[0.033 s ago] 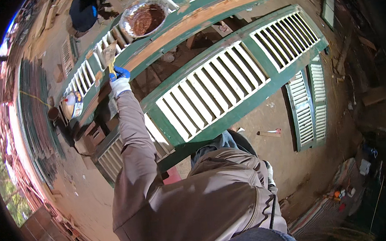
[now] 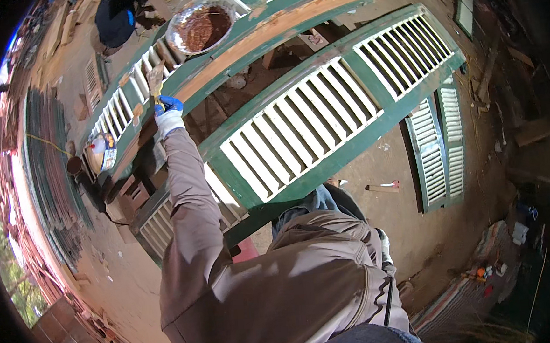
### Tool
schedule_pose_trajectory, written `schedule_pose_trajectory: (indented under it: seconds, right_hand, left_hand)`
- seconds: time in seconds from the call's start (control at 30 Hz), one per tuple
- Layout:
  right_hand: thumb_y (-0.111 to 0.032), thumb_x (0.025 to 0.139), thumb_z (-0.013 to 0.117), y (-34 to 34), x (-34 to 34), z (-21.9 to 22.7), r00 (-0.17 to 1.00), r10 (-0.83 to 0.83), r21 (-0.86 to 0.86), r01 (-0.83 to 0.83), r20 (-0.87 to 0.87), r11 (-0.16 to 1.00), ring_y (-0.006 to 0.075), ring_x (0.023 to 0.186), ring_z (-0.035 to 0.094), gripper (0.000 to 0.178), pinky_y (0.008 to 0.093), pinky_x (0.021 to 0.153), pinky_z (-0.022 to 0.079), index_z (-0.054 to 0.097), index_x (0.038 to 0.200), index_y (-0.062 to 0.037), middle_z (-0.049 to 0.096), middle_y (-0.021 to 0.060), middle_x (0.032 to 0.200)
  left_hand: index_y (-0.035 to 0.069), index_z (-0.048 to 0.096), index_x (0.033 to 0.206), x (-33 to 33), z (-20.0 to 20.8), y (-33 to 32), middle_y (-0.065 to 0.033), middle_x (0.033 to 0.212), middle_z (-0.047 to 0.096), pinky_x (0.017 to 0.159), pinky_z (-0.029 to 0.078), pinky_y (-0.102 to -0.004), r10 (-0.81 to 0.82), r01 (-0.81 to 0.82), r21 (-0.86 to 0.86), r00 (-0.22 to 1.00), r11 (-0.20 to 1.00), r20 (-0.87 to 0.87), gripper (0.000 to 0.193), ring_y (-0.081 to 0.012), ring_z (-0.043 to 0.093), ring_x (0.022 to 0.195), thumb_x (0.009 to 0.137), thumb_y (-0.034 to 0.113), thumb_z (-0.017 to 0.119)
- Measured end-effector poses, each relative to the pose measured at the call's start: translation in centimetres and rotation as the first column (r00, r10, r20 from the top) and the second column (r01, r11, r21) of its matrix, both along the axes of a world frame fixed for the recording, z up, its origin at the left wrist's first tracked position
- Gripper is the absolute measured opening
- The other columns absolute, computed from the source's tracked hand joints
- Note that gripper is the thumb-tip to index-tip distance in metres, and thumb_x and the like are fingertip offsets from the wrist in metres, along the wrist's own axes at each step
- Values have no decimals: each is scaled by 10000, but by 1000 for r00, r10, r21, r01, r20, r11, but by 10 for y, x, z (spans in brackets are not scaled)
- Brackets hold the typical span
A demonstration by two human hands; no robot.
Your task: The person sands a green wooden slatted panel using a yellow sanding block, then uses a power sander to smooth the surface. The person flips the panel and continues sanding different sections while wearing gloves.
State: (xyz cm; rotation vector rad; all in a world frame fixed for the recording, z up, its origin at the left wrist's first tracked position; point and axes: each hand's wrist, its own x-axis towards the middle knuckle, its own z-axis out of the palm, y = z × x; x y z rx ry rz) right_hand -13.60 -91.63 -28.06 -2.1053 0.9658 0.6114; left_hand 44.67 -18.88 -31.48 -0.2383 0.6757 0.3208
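My left hand (image 2: 169, 114), in a blue and white glove, is closed round the yellow handle of a putty knife (image 2: 156, 80). The knife's smeared blade points away from me, over the louvres of the far green shutter (image 2: 260, 53). An orange-brown strip runs along that shutter's near edge. On it stands a silvery bowl (image 2: 175, 41) of reddish-brown paste, right of the blade. Between me and it lies a second green shutter (image 2: 240, 177) with white slats, under my left forearm. Something white beside my right hip looks like my gloved right hand (image 2: 385, 248); its fingers are hidden.
A white container with a label (image 2: 100, 152) stands at the far shutter's left end. Long boards (image 2: 47, 155) are stacked at the left. More louvred shutters (image 2: 428, 151) stand at the right, near a red-ended tool (image 2: 384, 187) on the floor. A dark-clothed person (image 2: 116, 20) is at the top left.
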Motion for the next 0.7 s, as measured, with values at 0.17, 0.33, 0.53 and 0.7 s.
schedule_pose_trajectory:
  seconds: [0.17,0.33,0.53,0.7]
  right_hand:
    - [-200,951,672,1,-46,-33,951,-281,144,263,127,954,237,1003,703,267,364,924,529,713,1165,-46,760,122,1071]
    - [-220,963,662,10,-42,1,936,-323,91,312,142,946,243,993,707,269,362,917,526,718,1150,-34,763,124,1053]
    - [-166,940,686,9,-26,21,954,-296,64,293,52,954,206,986,699,259,340,923,524,716,1161,-34,766,89,1054]
    - [-79,943,663,15,-32,15,920,-384,126,373,74,919,163,987,673,230,316,929,514,712,1162,-27,752,67,1069]
  left_hand:
    - [53,703,1037,40,-17,-36,-76,858,723,710,662,-387,-144,201,248,962,948,-231,353,-243,714,750,918,379,763]
    - [38,543,1282,38,-14,-63,-122,1123,659,783,638,-469,-161,321,371,901,871,-402,642,-338,688,939,920,532,733]
    - [21,494,1380,33,0,-61,-176,1295,623,867,627,-522,-275,450,407,865,795,-420,789,-374,669,1107,861,532,797]
    - [39,556,1330,20,-11,-53,-146,1353,614,869,625,-524,-299,403,464,911,789,-284,724,-342,670,1141,834,486,838]
